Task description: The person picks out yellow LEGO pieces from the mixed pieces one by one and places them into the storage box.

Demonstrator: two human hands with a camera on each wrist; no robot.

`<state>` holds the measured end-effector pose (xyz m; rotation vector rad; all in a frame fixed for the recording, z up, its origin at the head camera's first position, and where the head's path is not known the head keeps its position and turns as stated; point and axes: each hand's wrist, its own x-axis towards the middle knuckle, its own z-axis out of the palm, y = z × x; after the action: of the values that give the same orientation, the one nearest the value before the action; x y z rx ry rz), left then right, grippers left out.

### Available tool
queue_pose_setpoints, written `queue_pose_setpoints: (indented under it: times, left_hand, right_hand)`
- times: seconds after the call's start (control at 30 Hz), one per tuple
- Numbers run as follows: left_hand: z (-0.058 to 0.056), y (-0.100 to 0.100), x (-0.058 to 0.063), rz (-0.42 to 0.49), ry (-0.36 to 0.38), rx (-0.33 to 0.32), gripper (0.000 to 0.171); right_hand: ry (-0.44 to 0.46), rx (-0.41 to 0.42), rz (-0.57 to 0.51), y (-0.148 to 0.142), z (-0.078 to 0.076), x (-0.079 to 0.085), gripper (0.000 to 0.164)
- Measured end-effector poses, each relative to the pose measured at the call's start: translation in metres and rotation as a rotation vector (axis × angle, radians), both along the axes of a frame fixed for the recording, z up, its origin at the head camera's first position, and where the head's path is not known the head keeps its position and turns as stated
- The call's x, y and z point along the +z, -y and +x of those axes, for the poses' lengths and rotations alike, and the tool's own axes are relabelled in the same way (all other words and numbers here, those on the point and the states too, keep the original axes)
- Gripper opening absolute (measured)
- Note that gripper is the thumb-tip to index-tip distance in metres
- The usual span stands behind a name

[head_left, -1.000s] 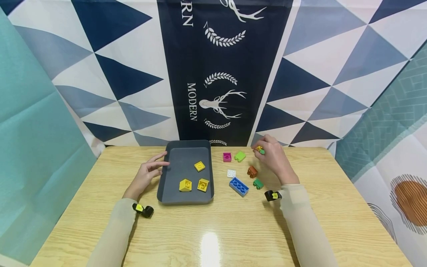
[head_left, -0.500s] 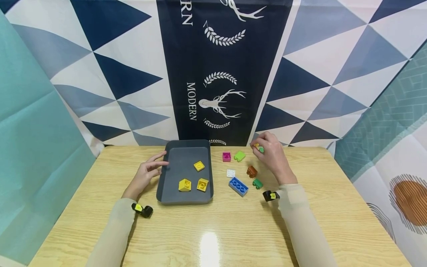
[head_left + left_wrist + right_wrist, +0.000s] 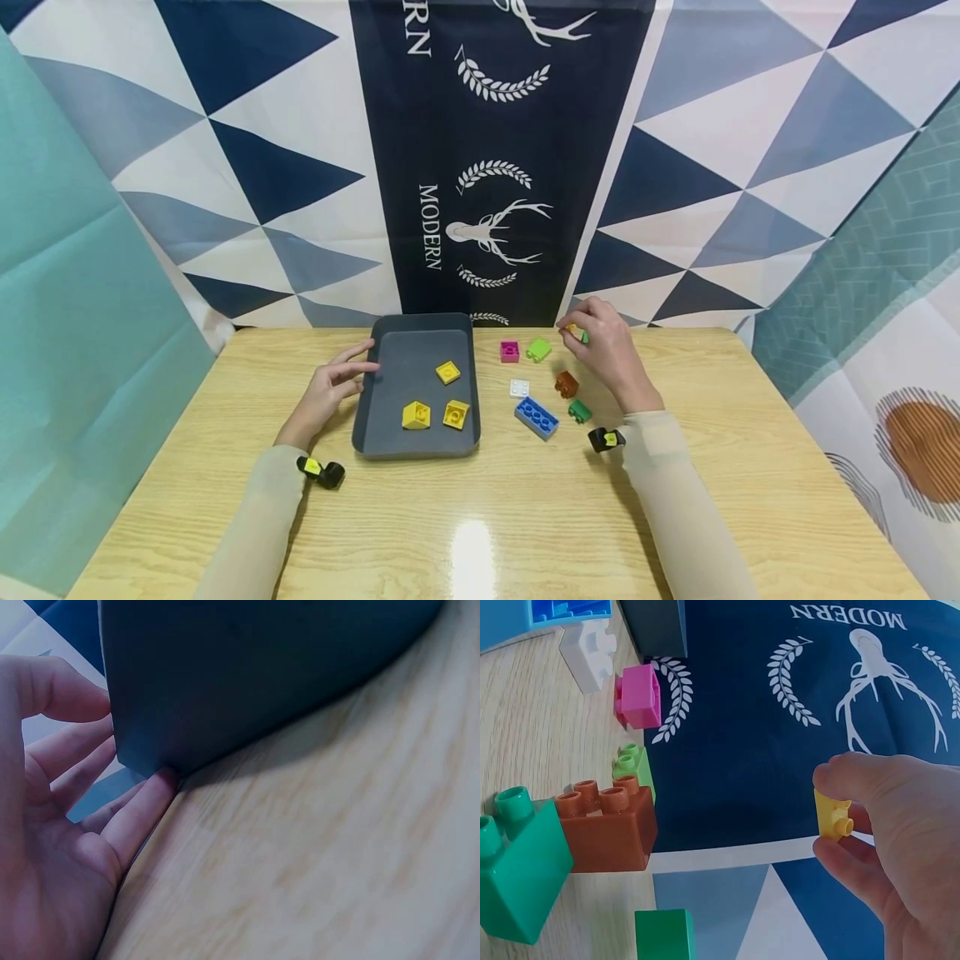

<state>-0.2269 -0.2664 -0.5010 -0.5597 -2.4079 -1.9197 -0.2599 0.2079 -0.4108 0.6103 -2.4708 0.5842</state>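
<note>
My right hand pinches a small yellow toy brick between thumb and fingertips, raised at the table's back edge. Behind that hand a green brick is partly hidden. My left hand has its fingers extended to the left side of a dark grey tray; in the left wrist view the fingertips touch the tray's outer wall. Inside the tray lie a flat yellow brick, a sloped yellow brick and another yellow brick.
Between tray and right hand lie bricks: magenta, lime green, white, brown, dark green and a long blue one. A patterned cloth hangs right behind the wooden table.
My right hand has shifted slightly left with the yellow brick and come up a little from the tabletop. The left hand and the tray have stayed where they were.
</note>
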Motion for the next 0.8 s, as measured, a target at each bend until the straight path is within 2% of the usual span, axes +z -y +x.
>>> queue_pose_setpoints:
  times: [0.37, 0.8]
  left_hand:
    - [-0.001, 0.0, 0.0, -0.001, -0.001, 0.001, 0.04]
    - [0.0, 0.0, 0.001, -0.004, 0.006, 0.002, 0.039]
  right_hand:
    - [0.009, 0.001, 0.006, 0.006, 0.001, 0.002, 0.01]
    - [0.008, 0.052, 0.021, 0.014, 0.001, 0.002, 0.01]
